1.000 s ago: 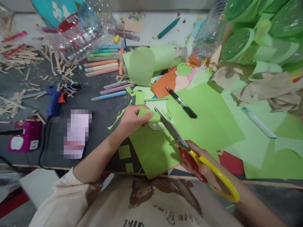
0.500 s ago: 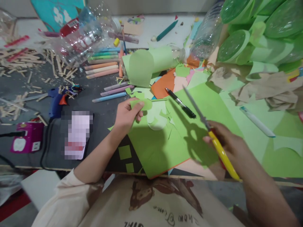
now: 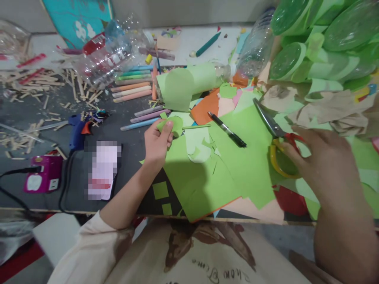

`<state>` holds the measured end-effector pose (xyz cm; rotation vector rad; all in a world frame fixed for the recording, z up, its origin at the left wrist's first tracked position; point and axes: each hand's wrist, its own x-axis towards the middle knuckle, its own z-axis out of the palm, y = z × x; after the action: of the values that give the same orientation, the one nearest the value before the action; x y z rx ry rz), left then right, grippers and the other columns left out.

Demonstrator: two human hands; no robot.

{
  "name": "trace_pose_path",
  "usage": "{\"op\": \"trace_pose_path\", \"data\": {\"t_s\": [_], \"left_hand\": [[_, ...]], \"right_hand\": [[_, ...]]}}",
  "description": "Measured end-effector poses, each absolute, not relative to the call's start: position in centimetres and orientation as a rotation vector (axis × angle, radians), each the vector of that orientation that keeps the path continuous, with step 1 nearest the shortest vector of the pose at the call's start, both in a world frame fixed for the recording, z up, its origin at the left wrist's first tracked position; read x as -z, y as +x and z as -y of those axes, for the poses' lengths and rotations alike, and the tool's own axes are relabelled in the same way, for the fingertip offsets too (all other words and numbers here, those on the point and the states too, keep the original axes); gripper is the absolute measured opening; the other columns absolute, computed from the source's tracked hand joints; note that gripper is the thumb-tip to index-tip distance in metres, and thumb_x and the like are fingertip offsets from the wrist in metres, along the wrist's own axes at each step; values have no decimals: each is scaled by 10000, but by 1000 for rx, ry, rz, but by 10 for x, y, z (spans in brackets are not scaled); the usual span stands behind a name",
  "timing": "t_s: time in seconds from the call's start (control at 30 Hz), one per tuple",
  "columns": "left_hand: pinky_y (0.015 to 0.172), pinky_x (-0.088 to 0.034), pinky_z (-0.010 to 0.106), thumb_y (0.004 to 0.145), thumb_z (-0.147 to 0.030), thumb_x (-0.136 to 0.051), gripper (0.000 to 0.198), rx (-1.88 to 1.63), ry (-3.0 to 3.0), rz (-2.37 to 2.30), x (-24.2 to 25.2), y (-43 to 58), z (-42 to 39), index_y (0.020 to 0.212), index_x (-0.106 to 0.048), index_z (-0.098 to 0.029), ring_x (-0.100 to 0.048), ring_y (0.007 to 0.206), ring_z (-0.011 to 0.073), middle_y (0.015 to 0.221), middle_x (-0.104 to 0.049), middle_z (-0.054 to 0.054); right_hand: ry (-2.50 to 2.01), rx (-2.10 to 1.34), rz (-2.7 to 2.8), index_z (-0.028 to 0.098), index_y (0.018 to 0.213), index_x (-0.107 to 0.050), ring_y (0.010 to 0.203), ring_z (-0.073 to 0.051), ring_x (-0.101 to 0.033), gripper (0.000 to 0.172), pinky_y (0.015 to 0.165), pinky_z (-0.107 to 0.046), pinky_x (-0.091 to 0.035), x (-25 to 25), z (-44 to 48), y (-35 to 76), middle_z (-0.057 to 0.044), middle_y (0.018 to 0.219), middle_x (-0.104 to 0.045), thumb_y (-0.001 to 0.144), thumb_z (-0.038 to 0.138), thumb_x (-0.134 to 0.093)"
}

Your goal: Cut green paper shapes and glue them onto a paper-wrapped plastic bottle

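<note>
Pinched between the thumb and fingers of my left hand [image 3: 158,138] is a small green paper piece [image 3: 177,125] with a rounded end. Just right of it lies a thin rolled green strip [image 3: 197,126], above a pale green paper cutout [image 3: 197,146]. My right hand [image 3: 322,157] grips scissors [image 3: 276,134] with red and yellow handles, blades pointing up and left over the paper at the right. Green sheets [image 3: 204,185] spread beneath both hands. A black pen [image 3: 227,129] rests on them between my hands.
A bottle wrapped in light green paper [image 3: 204,77] lies behind the sheets. Coloured markers [image 3: 133,94], a blue glue gun [image 3: 77,132], a phone [image 3: 103,169] and a purple box [image 3: 44,173] are on the left. Green bottle parts [image 3: 319,55] stand at the back right.
My right hand has moved right and turned the scissors, so the handle loops now show. My left hand has shifted slightly left with the green paper piece still held.
</note>
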<state>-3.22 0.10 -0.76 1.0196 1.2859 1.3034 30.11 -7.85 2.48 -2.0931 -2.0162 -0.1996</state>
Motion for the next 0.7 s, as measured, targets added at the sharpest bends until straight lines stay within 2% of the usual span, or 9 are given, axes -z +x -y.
{"op": "trace_pose_path", "data": {"t_s": [0.07,0.13,0.2,0.3,0.37,0.43,0.53,0.7], "left_hand": [[332,-261,173,695,-606,-807,501,-1292,1008,-1277,7,-31,-1,623,-523,-200,-345,349,38,434,-436,-85],[328,-254,171,669,-636,-809,529,-1269,990,-1277,7,-30,0,628,-511,-202,-334,340,37,425,-429,-91],[328,-248,171,653,-659,-807,544,-1246,980,-1281,8,-29,1,641,-513,-201,-325,337,35,421,-429,-92],[336,-248,180,667,-665,-791,541,-1220,1005,-1295,8,-29,2,652,-509,-203,-320,343,39,428,-432,-88],[348,-253,190,693,-660,-772,530,-1208,1032,-1309,7,-29,2,657,-498,-208,-317,350,44,438,-427,-88],[377,-285,201,730,-677,-729,523,-1151,1090,-1297,5,-29,4,671,-498,-212,-353,372,58,461,-444,-79],[442,-332,226,794,-703,-640,520,-955,1310,-1268,4,-27,8,680,-510,-213,-436,433,91,508,-474,-52],[488,-277,244,902,-536,-571,380,-750,1708,-1363,6,-25,12,706,-534,-212,-388,437,106,493,-436,-60]], "right_hand": [[-1892,143,1936,211,1073,-711,1006,-317,-710,301,883,-477,-558,-33,79,281,-162,1045,-759,972,424,-522],[-1652,-126,2011,255,1006,-705,929,-256,-736,207,815,-432,-590,-36,77,253,-94,985,-779,993,348,-520],[-1402,-298,2146,222,1008,-703,903,-240,-746,216,772,-416,-611,-31,73,223,-83,961,-787,1006,310,-507],[-1089,-454,2392,149,1087,-713,1088,-274,-718,278,926,-481,-595,-11,64,185,-146,1153,-765,1018,259,-467],[-959,-518,2502,150,1140,-714,1214,-300,-666,285,972,-495,-583,4,58,170,-157,1264,-727,1003,291,-509],[-888,-552,2544,150,1170,-711,1265,-306,-638,300,988,-497,-579,15,55,164,-161,1319,-700,999,306,-520],[-891,-580,2505,169,1170,-712,1263,-294,-642,300,998,-507,-575,22,53,168,-143,1293,-718,1010,299,-495],[-887,-585,2429,144,1119,-728,1217,-299,-670,315,986,-500,-583,19,52,178,-149,1219,-749,1020,277,-461]]}}
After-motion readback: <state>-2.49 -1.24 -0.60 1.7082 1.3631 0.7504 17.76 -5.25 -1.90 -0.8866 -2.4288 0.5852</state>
